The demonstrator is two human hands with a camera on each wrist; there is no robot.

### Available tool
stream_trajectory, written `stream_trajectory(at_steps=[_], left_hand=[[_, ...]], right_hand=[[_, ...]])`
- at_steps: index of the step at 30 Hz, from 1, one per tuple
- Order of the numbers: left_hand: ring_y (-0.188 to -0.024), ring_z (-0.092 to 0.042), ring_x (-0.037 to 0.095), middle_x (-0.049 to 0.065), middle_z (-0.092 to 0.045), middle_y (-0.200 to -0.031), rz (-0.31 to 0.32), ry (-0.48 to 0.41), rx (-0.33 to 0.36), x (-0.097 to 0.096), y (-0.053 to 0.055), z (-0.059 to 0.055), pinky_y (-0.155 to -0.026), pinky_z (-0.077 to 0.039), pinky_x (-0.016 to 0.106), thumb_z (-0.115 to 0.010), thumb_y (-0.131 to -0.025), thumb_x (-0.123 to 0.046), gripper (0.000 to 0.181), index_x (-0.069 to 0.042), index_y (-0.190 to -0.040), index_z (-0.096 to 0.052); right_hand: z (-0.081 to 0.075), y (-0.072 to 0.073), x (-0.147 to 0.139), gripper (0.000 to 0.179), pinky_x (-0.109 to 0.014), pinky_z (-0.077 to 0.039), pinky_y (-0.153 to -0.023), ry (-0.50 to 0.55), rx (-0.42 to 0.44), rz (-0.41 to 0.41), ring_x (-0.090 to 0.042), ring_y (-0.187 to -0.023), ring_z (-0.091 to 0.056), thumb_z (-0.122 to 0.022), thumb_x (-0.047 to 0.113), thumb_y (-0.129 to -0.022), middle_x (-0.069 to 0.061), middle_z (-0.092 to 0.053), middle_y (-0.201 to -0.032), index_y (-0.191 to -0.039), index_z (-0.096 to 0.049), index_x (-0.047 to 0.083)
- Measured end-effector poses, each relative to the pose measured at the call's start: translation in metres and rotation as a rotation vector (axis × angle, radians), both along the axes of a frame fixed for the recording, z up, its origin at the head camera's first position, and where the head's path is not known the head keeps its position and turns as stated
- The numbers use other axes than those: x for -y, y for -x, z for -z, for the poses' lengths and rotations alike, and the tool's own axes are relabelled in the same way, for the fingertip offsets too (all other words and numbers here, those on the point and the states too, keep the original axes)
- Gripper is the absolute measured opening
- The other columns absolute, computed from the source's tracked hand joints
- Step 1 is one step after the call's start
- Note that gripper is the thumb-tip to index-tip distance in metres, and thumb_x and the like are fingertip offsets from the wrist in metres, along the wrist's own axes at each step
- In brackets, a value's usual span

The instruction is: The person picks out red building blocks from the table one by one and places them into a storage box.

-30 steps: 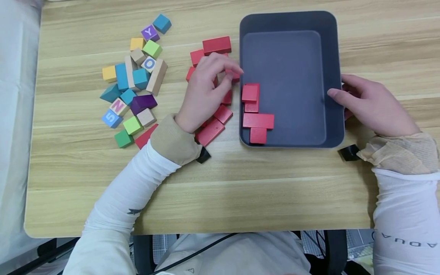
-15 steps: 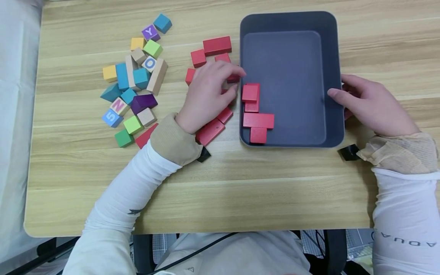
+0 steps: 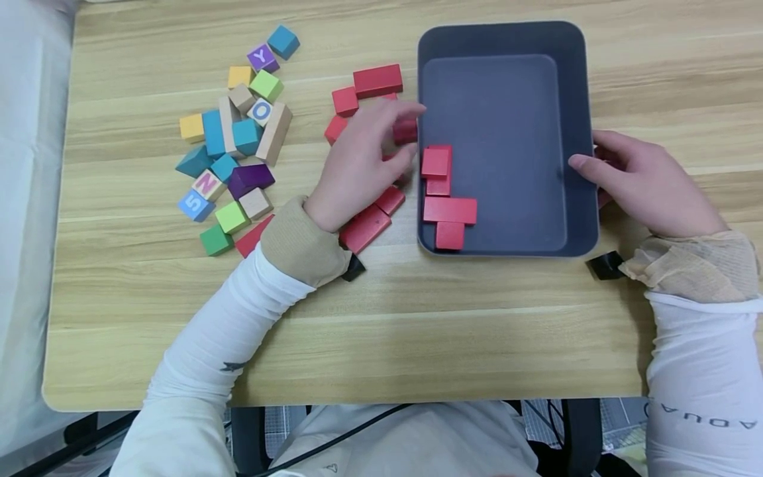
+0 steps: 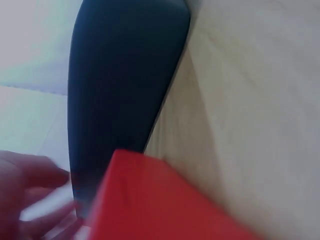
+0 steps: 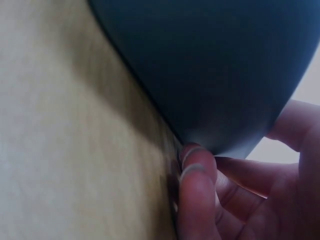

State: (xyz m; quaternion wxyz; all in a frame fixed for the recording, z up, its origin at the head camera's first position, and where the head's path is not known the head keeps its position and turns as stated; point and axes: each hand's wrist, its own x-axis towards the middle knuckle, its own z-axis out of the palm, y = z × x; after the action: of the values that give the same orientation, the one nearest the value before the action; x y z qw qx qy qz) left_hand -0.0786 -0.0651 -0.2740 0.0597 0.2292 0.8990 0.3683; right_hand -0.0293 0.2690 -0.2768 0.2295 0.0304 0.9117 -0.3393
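Observation:
My left hand [image 3: 372, 156] hovers over several red blocks beside the tray, thumb and index finger spread apart. A red block [image 3: 405, 130] shows in the gap between them; no pinch on it is visible. In the left wrist view, a blurred red block [image 4: 155, 205] fills the foreground, and the fingers [image 4: 30, 187] are near the tray's wall. The dark blue-grey tray [image 3: 501, 40] holds several red blocks [image 3: 450, 210] along its left side. My right hand [image 3: 646, 175] grips the tray's right edge, its thumb on the rim; fingertips touch the outer bottom edge in the right wrist view.
Left of the red blocks lies a cluster of mixed blocks, among them a purple block [image 3: 250, 179], a green cube [image 3: 216, 240] and a blue cube [image 3: 283, 42]. A red block [image 3: 253, 236] lies by the left forearm. The wooden table's front edge [image 3: 381, 401] is near the body.
My left hand has shifted slightly toward the tray, and its thumb and index finger have spread wider. The right hand stays on the tray edge. The blocks in the tray look unchanged.

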Motion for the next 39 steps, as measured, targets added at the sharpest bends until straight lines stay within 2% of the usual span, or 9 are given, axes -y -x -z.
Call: stream_trajectory(at_steps=[3, 5, 8, 11, 13, 15, 23, 30, 39], left_hand=[[-0.098, -0.046, 0.007, -0.006, -0.051, -0.115, 0.0, -0.196, -0.043, 0.003, -0.001, -0.003, -0.079, -0.039, 0.023, -0.055, -0.087, -0.015, 0.033, -0.015, -0.119, -0.054], [-0.097, -0.045, 0.008, -0.005, -0.052, -0.111, -0.011, -0.193, -0.102, 0.005, 0.0, -0.007, -0.077, -0.039, 0.023, -0.055, -0.087, -0.014, 0.028, -0.014, -0.115, -0.057], [-0.102, -0.04, 0.014, -0.001, -0.049, -0.114, -0.043, 0.085, -0.163, 0.008, 0.0, -0.012, -0.08, -0.036, 0.025, -0.051, -0.087, -0.022, 0.031, -0.016, -0.117, -0.057], [-0.11, -0.032, 0.019, 0.003, -0.042, -0.121, -0.048, 0.43, -0.144, 0.011, 0.0, -0.013, -0.085, -0.03, 0.032, -0.047, -0.087, -0.031, 0.039, -0.021, -0.123, -0.052], [-0.112, -0.03, 0.022, 0.004, -0.039, -0.124, -0.038, 0.561, -0.121, 0.012, -0.001, -0.011, -0.086, -0.028, 0.036, -0.045, -0.086, -0.035, 0.042, -0.022, -0.126, -0.049], [-0.112, -0.03, 0.022, 0.003, -0.039, -0.124, -0.032, 0.614, -0.087, 0.013, -0.001, -0.01, -0.084, -0.026, 0.038, -0.043, -0.087, -0.036, 0.041, -0.024, -0.126, -0.048], [-0.108, -0.037, 0.018, -0.001, -0.043, -0.125, -0.02, 0.566, 0.048, 0.016, 0.009, -0.007, -0.079, -0.022, 0.036, -0.047, -0.087, -0.027, 0.037, -0.026, -0.123, -0.052], [-0.11, -0.036, 0.015, -0.005, -0.042, -0.127, 0.0, 0.494, 0.056, 0.02, 0.015, -0.002, -0.078, -0.019, 0.036, -0.05, -0.086, -0.023, 0.036, -0.027, -0.122, -0.053], [-0.12, -0.025, 0.006, -0.008, -0.035, -0.131, -0.092, 0.156, 0.056, 0.027, 0.022, 0.006, -0.093, -0.021, 0.026, -0.057, -0.083, -0.019, 0.028, -0.026, -0.111, -0.06]], right_hand=[[0.001, -0.001, 0.0, 0.043, -0.021, -0.04, -0.063, -0.008, -0.004, -0.001, -0.02, -0.076, -0.054, -0.044, 0.045, -0.09, -0.006, -0.055, -0.1, -0.127, -0.045, 0.024], [0.001, -0.001, 0.001, 0.043, -0.02, -0.04, -0.063, -0.004, -0.006, -0.001, -0.02, -0.077, -0.054, -0.044, 0.045, -0.09, -0.006, -0.055, -0.101, -0.128, -0.044, 0.024], [0.002, -0.001, 0.001, 0.043, -0.02, -0.04, -0.063, 0.004, -0.008, 0.0, -0.019, -0.077, -0.054, -0.044, 0.044, -0.09, -0.005, -0.055, -0.102, -0.128, -0.044, 0.024], [0.002, -0.001, 0.0, 0.043, -0.019, -0.04, -0.063, 0.008, -0.008, 0.002, -0.018, -0.077, -0.054, -0.044, 0.044, -0.09, -0.005, -0.055, -0.101, -0.127, -0.045, 0.024], [0.003, -0.001, 0.0, 0.042, -0.019, -0.04, -0.063, 0.01, -0.007, 0.003, -0.018, -0.076, -0.055, -0.044, 0.044, -0.09, -0.005, -0.055, -0.1, -0.126, -0.045, 0.023], [0.003, -0.002, 0.0, 0.042, -0.02, -0.04, -0.063, 0.011, -0.006, 0.005, -0.018, -0.076, -0.055, -0.044, 0.044, -0.09, -0.005, -0.056, -0.1, -0.126, -0.045, 0.023], [0.003, -0.001, 0.0, 0.043, -0.019, -0.04, -0.063, 0.0, -0.011, -0.002, -0.018, -0.077, -0.054, -0.043, 0.044, -0.09, -0.005, -0.054, -0.102, -0.126, -0.045, 0.023], [0.002, 0.0, 0.0, 0.042, -0.019, -0.041, -0.063, 0.004, -0.009, 0.001, -0.017, -0.076, -0.055, -0.044, 0.044, -0.09, -0.005, -0.055, -0.101, -0.126, -0.045, 0.023], [0.002, 0.0, 0.0, 0.044, -0.019, -0.041, -0.063, -0.007, -0.002, 0.004, -0.017, -0.076, -0.056, -0.044, 0.044, -0.09, -0.005, -0.055, -0.102, -0.128, -0.044, 0.024]])
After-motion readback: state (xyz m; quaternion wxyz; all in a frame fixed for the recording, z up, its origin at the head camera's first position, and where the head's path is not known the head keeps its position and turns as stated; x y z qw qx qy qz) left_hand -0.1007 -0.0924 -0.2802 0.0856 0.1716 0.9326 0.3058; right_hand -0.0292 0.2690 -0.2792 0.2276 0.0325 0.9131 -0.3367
